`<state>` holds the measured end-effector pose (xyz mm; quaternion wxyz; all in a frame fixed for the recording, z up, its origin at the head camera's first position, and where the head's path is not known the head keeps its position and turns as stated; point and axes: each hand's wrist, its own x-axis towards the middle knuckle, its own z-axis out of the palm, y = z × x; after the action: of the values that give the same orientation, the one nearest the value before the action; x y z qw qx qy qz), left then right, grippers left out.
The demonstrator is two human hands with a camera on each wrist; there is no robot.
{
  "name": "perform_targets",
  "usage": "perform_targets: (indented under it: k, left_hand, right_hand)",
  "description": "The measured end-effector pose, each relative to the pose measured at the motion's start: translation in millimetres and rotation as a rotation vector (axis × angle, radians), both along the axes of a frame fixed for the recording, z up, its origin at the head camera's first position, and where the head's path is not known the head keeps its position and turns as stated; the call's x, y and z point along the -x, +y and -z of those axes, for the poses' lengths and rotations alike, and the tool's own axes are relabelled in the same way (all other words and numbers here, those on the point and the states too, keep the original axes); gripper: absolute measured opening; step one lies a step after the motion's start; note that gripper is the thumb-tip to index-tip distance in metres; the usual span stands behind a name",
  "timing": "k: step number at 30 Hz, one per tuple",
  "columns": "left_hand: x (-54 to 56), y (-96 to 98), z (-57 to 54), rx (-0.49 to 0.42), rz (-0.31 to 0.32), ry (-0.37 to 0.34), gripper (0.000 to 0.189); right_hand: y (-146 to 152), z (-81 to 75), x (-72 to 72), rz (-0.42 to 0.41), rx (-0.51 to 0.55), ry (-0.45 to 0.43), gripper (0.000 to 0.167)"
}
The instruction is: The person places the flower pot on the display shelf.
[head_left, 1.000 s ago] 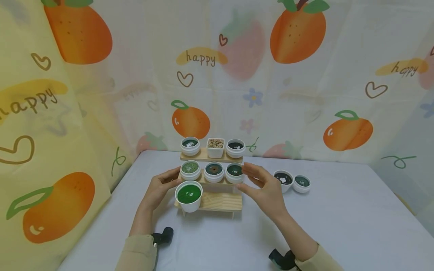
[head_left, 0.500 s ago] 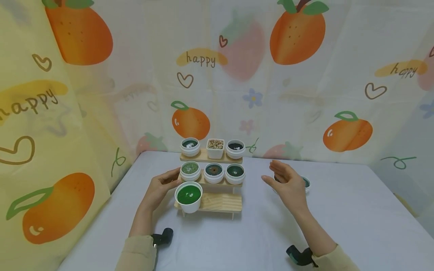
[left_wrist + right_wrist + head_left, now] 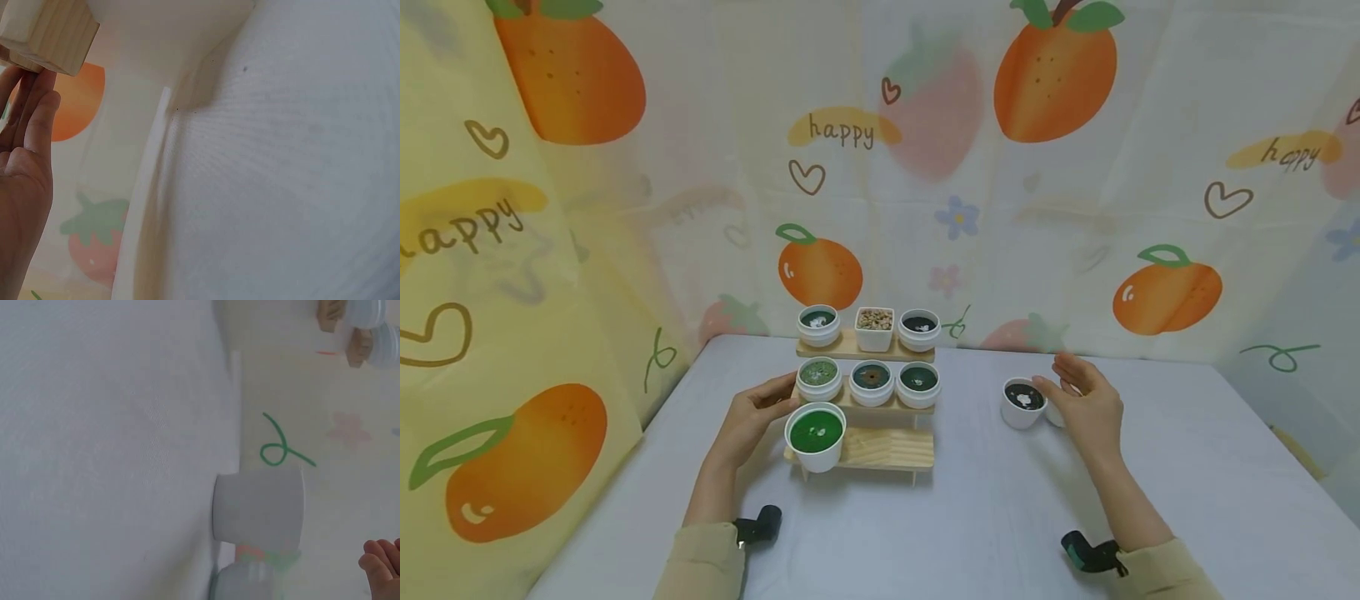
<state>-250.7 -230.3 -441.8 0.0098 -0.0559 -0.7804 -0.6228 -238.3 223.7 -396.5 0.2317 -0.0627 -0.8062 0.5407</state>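
In the head view my left hand (image 3: 752,422) is at the left end of a three-tier wooden stand (image 3: 887,447), fingers extended against its middle shelf. The left wrist view shows those fingers reaching up to a wooden shelf end (image 3: 62,37). A larger white cup of bright green liquid (image 3: 816,433) sits at the left of the lowest shelf. My right hand (image 3: 1090,412) hovers with loose, parted fingers over a small white jar (image 3: 1054,416), mostly hiding it. Just left of that jar stands a white cup of dark liquid (image 3: 1023,400).
Three round white jars fill the middle shelf, among them a dark green one (image 3: 918,380). On the top shelf a square cup of grains (image 3: 875,327) stands between two round jars. A white cloth (image 3: 970,525) covers the table, with a fruit-print curtain (image 3: 1060,192) behind.
My right hand has left the right jar on the middle shelf and moved right, past the dark-liquid cup, to the small jar. My left hand stays at the stand.
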Motion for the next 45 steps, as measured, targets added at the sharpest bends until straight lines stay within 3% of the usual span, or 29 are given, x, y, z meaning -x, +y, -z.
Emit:
perform_targets:
  k: [11,17,26,34,45]
  left_hand:
    - [1.1,-1.0,1.3,0.006,0.003,0.011,0.055]
    - [1.7,-1.5,1.9,0.013,0.001,0.011,0.054]
    - [0.7,0.6,1.0,0.013,-0.001,0.012,0.054]
    - [1.1,-1.1,1.1,0.029,-0.001,0.004,0.056]
    - [1.3,-1.0,1.8,0.007,0.005,0.006,0.055]
  right_hand:
    - [26.0,5.7,6.0,0.055,0.012,-0.092,0.059]
    - [40.9,14.7,10.6,0.077,0.027,-0.184,0.066]
    - [51.3,21.0,11.3,0.052,0.038,-0.282,0.071]
    - [57.9,27.9,14.3,-0.008,-0.020,-0.333,0.074]
    - [64.4,38.4,15.3,-0.160,-0.089,-0.418,0.082]
